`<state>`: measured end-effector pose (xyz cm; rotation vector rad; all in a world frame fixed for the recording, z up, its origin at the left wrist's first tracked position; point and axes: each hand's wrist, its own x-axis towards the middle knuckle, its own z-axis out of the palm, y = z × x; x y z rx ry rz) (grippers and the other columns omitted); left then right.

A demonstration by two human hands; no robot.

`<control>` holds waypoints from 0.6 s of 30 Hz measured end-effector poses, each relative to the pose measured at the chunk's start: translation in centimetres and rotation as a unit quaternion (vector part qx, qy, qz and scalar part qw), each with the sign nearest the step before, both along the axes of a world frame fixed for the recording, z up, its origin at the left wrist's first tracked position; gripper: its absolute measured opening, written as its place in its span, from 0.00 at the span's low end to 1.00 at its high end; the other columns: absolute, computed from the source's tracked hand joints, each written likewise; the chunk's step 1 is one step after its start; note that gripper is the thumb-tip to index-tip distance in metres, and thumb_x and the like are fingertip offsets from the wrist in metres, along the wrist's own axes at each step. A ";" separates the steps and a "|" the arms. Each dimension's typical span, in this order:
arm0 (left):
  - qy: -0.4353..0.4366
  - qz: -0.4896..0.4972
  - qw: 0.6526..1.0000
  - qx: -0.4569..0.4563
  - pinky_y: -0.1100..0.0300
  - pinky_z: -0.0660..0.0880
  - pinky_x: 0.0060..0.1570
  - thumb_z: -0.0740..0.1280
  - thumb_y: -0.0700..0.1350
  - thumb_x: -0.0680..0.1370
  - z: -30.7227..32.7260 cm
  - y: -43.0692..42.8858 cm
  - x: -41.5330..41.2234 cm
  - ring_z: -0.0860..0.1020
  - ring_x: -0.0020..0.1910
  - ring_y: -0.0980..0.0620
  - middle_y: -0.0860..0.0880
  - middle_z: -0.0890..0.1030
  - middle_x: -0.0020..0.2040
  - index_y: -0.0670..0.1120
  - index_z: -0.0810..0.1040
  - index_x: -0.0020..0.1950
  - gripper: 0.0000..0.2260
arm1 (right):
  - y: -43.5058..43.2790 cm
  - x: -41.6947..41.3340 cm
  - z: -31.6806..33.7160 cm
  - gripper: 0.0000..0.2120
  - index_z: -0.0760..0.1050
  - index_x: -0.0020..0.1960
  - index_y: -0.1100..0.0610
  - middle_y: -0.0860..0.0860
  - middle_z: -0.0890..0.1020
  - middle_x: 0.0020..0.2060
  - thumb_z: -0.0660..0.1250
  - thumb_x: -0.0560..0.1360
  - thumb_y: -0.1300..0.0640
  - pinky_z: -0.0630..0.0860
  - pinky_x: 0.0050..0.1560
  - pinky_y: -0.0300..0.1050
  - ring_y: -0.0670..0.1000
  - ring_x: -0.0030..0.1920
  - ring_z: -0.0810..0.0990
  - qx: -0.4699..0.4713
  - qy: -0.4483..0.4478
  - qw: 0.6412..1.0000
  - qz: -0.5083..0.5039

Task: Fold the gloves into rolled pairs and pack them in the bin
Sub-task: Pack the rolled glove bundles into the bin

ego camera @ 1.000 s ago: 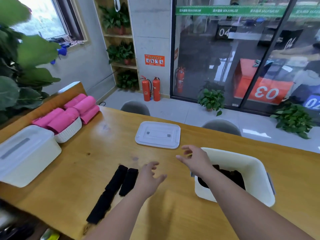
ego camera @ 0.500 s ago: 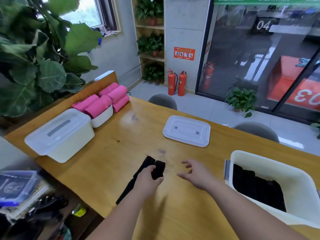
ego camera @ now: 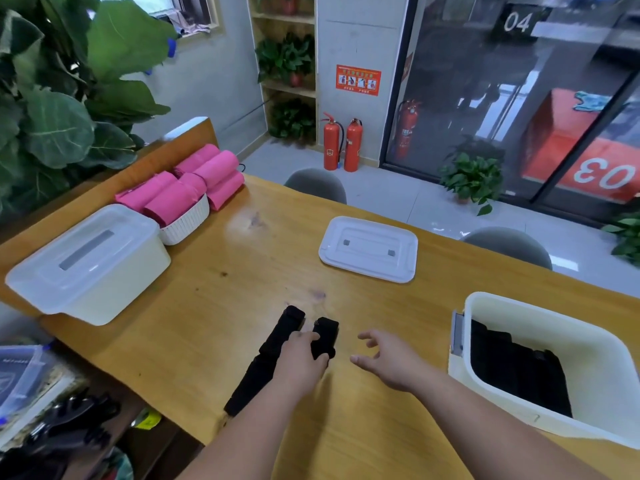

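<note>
You have two black gloves side by side on the bench (ego camera: 214,306). The long glove (ego camera: 273,348) lies flat, stretched from mid-bench back to the near edge. The short glove (ego camera: 325,336) lies just beside it, its near end gripped by your left hand (ego camera: 301,358). The cream bin (ego camera: 554,329) stands open on your right, with dark folded gloves (ego camera: 512,372) packed inside.

"04" on sign (ego camera: 516,22), "03" on box (ego camera: 561,140)

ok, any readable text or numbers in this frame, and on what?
"04": white digits on the dark panel, top right.
"03": white digits on the red-orange block, far right.
Red wall poster: print too small to read.
Red fire extinguishers: labels too small to read.
</note>
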<state>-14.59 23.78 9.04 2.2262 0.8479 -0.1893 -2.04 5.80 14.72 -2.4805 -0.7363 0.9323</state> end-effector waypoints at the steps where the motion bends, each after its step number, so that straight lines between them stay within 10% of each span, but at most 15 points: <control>1: -0.002 -0.006 1.000 -0.001 0.54 0.75 0.67 0.70 0.53 0.82 -0.2 -0.5 0.1 0.75 0.69 0.50 0.50 0.72 0.74 0.51 0.74 0.76 0.23 | -0.2 0.0 -0.1 0.30 0.69 0.77 0.45 0.47 0.77 0.69 0.71 0.79 0.38 0.78 0.63 0.47 0.49 0.63 0.80 -0.003 0.004 1.000 -0.002; 18: 0.089 0.006 0.996 0.000 0.53 0.81 0.53 0.77 0.51 0.77 -0.8 -4.3 3.8 0.82 0.54 0.48 0.50 0.82 0.57 0.49 0.77 0.65 0.20 | -5.0 -0.2 -0.4 0.28 0.69 0.77 0.44 0.46 0.76 0.71 0.68 0.81 0.38 0.75 0.63 0.45 0.50 0.68 0.76 -0.036 0.037 0.998 -0.029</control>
